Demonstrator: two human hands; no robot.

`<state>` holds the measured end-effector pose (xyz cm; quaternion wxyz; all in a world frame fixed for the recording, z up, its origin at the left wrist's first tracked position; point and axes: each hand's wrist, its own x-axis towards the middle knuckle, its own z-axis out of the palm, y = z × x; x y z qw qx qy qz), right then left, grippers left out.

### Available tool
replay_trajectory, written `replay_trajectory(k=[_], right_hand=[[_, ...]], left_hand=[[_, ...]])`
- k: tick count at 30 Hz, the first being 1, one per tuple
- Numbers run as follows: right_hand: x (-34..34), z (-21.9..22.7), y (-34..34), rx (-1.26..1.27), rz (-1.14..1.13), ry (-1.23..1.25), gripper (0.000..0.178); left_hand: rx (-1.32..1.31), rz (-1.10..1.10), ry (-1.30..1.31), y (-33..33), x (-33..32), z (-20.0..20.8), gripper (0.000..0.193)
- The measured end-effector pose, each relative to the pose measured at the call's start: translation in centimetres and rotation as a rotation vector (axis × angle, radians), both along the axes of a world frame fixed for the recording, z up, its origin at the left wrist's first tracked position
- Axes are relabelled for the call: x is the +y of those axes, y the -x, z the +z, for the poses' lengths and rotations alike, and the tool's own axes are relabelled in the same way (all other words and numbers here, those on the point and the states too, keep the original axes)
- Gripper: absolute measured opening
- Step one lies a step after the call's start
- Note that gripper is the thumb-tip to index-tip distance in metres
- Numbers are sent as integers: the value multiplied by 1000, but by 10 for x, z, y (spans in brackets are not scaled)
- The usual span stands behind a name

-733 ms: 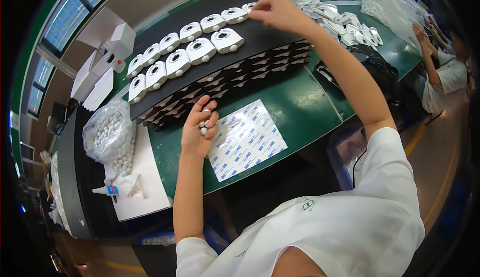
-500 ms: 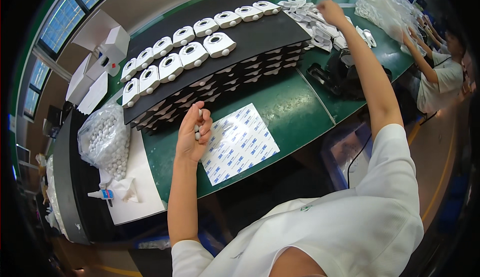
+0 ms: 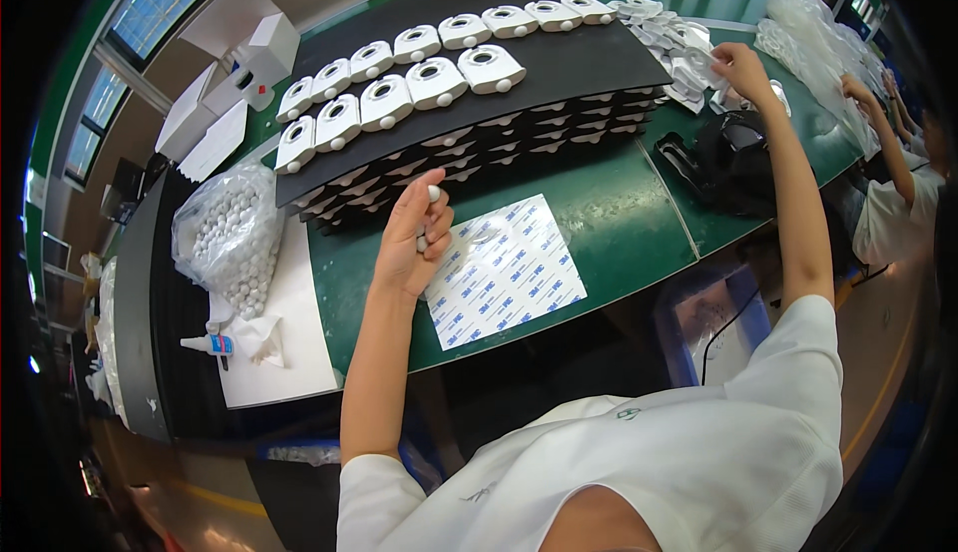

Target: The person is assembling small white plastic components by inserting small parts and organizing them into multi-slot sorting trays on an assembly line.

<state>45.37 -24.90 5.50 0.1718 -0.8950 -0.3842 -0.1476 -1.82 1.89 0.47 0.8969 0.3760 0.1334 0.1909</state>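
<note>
My left hand (image 3: 414, 238) is closed around a few small white balls (image 3: 433, 194), which peek out between its fingers above the table. My right hand (image 3: 743, 73) reaches to the far right, its fingertips pinched on the edge of a white plastic part (image 3: 705, 63) at a loose pile of similar parts (image 3: 669, 38). Two rows of white housings (image 3: 435, 83), each with a round dark-rimmed hole and a white ball at one edge, stand on a black board (image 3: 559, 68). Below it are more stacked black boards with white parts between them.
A patterned white-and-blue sheet (image 3: 509, 273) lies on the green table (image 3: 624, 213). To the left are a clear bag of white balls (image 3: 230, 238), a small glue bottle (image 3: 208, 344) and a crumpled tissue (image 3: 261, 340). A black bag (image 3: 723, 163) and co-workers are at the right.
My right hand has come back toward me and rightward across the pile, with a white plastic part at its fingertips. My left hand keeps the balls. The whole view has shifted slightly.
</note>
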Motion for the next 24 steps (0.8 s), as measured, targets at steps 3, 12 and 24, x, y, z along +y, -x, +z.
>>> replay_trajectory(k=[3, 12, 24], right_hand=[[-2, 16, 46, -35, -24, -191, 23], [59, -15, 284, 886, 555, -739, 17], [120, -70, 342, 1131, 632, -470, 14]], left_hand=[[-20, 9, 16, -2, -1, 2, 30], [-10, 35, -92, 2, 5, -1, 23], [-13, 55, -58, 1, 8, -7, 22]])
